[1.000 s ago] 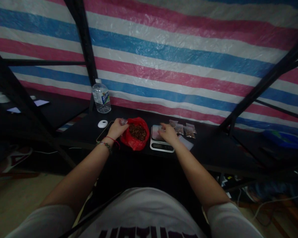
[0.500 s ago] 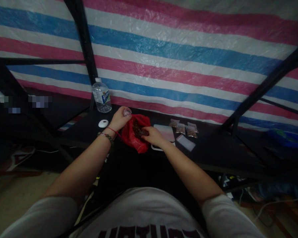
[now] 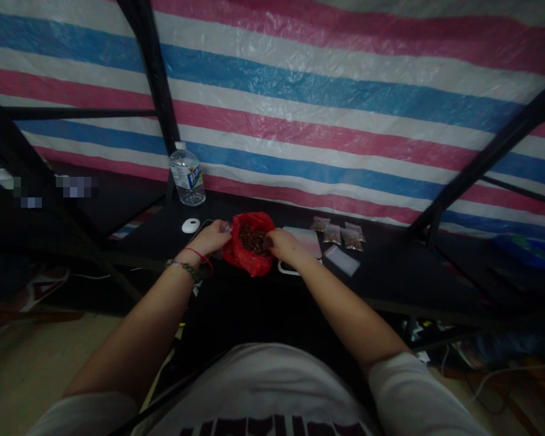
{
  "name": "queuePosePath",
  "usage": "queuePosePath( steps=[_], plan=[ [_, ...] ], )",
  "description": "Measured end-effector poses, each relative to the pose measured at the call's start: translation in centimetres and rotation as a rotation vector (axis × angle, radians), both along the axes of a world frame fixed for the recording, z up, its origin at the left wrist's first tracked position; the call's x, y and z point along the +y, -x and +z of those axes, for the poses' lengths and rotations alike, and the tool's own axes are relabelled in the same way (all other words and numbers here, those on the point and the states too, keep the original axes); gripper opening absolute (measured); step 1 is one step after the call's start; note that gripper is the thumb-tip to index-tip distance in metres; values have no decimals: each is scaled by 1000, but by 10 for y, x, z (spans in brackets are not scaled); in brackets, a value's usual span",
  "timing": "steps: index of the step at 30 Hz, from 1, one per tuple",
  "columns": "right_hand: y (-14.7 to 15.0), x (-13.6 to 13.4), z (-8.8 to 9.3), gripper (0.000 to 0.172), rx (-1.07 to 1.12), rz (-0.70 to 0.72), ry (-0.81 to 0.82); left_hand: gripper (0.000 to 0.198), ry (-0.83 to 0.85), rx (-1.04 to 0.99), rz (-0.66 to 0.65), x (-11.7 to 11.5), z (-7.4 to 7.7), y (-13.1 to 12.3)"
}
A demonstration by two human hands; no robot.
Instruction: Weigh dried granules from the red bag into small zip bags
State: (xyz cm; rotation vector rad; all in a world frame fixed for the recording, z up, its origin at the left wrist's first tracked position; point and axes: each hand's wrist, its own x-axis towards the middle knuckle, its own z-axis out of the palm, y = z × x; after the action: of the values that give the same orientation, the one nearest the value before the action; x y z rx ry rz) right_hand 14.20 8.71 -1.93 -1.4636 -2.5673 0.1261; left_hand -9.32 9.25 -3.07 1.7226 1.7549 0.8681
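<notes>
A red plastic bag (image 3: 249, 264) lies open on the black tabletop, with small brown dried pieces (image 3: 253, 237) inside. My left hand (image 3: 211, 238) is at the bag's left rim, its fingers closed on a small clear plastic bag (image 3: 227, 227). Over the right side of the opening, my right hand (image 3: 283, 244) has its fingertips pinched together around some dark brown pieces. Partly behind that hand is a flat pale device (image 3: 306, 240) with a white edge. Several small filled zip bags (image 3: 332, 234) lie to its right, near a flat clear zip bag (image 3: 342, 260).
A large clear bottle (image 3: 188, 180) stands at the back left by a black metal post (image 3: 157, 91). In front of it lies a round white object (image 3: 191, 226). Striped plastic sheeting (image 3: 300, 121) hangs behind the table. Another slanting bar (image 3: 481, 163) rises on the right.
My left hand has lowered slightly and moved left with the small clear bag. My right hand has drawn back toward the red bag's right rim, leaving more of the brown pieces visible.
</notes>
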Motion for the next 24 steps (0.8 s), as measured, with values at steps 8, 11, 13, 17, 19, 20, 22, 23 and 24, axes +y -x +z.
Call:
queuePosePath(
  steps=[8,11,13,17,19,20,22,23,24],
  plan=[
    [24,1,1,23,-67,24,2,35,92,136,-145,-14,1,-15],
    [31,2,-4,24,-39,34,14,39,56,138,-186,-13,-5,-17],
    [33,4,-9,25,-2,46,28,39,19,129,-223,-12,-8,-18],
    [31,10,-18,28,122,35,63,38,-64,55,-243,-12,-10,-19],
    [29,13,-21,27,193,30,90,38,-83,19,-240,-12,-11,-20],
    [28,13,-22,26,230,31,97,37,-84,9,-238,-12,-11,-20],
    [26,14,-24,25,309,29,108,36,-84,4,-228,-10,-13,-20],
    [26,15,-24,25,352,21,118,35,-86,6,-217,-9,-13,-19],
    [26,15,-25,25,396,12,134,34,-89,11,-206,-9,-14,-18]
  ],
)
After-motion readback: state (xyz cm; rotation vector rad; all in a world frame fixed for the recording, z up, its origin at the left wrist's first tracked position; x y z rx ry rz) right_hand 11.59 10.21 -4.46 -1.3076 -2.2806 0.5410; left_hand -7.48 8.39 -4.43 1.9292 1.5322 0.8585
